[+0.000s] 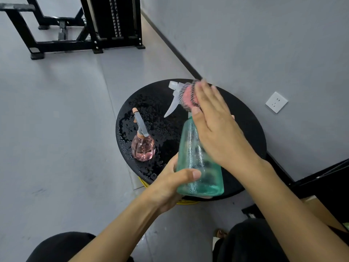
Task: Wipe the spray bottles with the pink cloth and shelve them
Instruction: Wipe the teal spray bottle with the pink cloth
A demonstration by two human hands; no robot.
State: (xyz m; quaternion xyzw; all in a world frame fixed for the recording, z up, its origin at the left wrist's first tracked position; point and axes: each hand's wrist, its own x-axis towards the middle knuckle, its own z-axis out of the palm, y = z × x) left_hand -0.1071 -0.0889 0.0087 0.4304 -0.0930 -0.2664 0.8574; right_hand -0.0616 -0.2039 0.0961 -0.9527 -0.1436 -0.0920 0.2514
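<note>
Green bottle [200,159] in left grip [170,186], cloth [188,97] atop

Teal bottle [200,167], pink bottle [143,148], pink cloth [188,96] striped black-and-white, black stool [249,133].

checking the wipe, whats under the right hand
The pink cloth, pressed by the right hand onto the green spray bottle near its neck; most of the cloth is covered.
</note>
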